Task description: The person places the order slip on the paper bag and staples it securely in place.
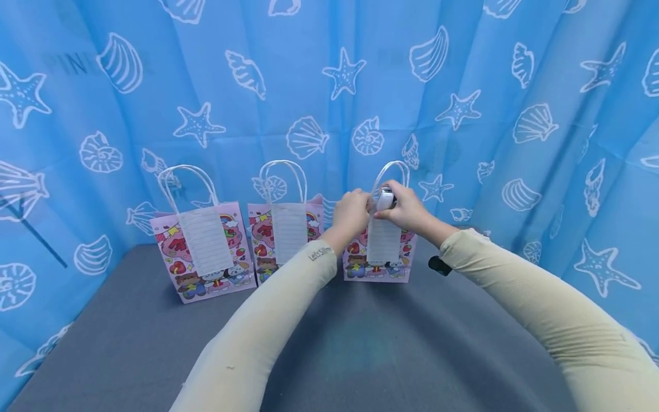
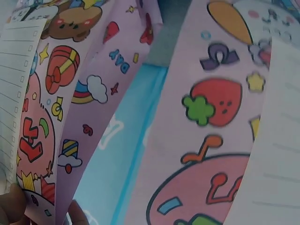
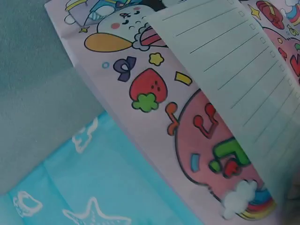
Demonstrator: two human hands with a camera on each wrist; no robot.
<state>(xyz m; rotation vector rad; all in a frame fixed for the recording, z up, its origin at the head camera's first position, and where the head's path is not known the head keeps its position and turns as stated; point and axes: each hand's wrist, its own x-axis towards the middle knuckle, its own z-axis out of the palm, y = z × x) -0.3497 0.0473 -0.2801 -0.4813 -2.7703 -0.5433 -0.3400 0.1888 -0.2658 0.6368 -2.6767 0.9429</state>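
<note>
A pink cartoon-printed gift bag [image 1: 355,269] with white handles stands at the right of the row. A lined checklist sheet [image 1: 383,243] lies against its front. My left hand [image 1: 351,214] pinches the bag's top edge at its left side; in the left wrist view the thumb [image 2: 11,204] is in front and a finger [image 2: 77,214] behind. With my right hand [image 1: 407,209] I grip a small white-and-dark stapler [image 1: 385,199] at the sheet's top, by the bag's rim. The right wrist view shows the sheet [image 3: 220,56] slanting across the bag front [image 3: 140,122]; the stapler is hidden there.
Two matching bags stand to the left, a middle bag [image 1: 314,220] and a far-left bag [image 1: 239,240], each with a lined sheet on its front. They rest on a grey table [image 1: 360,355]. A blue shell-print curtain [image 1: 329,103] hangs close behind.
</note>
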